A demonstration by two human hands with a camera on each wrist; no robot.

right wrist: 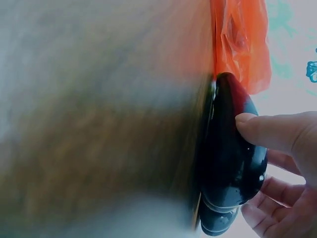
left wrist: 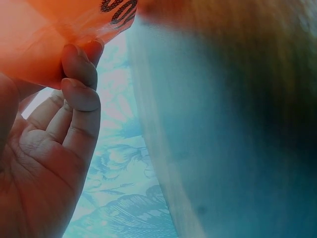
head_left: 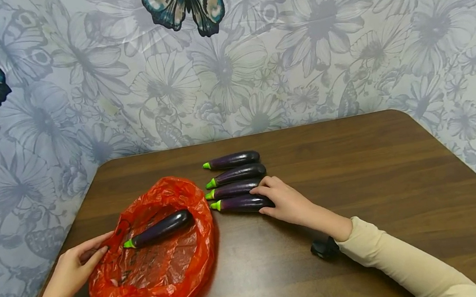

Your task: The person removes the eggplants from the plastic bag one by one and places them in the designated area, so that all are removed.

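An opened red plastic bag [head_left: 205,265] stands on the left of the table, its rim spread wide. One dark purple eggplant [head_left: 163,229] with a green tip lies inside it. My left hand [head_left: 70,270] pinches the bag's left rim between thumb and fingers; the left wrist view shows the film [left wrist: 34,44] in that grip. Right of the bag, several eggplants lie side by side in a row. My right hand [head_left: 287,202] grips the blunt end of the nearest eggplant [head_left: 237,204]. In the right wrist view the thumb presses on that eggplant [right wrist: 230,148], fingers on its other side.
The farthest eggplant [head_left: 237,159] of the row lies toward the back of the brown wooden table [head_left: 355,169]. A patterned wall [head_left: 256,78] with flowers and butterflies rises behind the table. Black wrist devices [head_left: 325,249] sit beneath both wrists.
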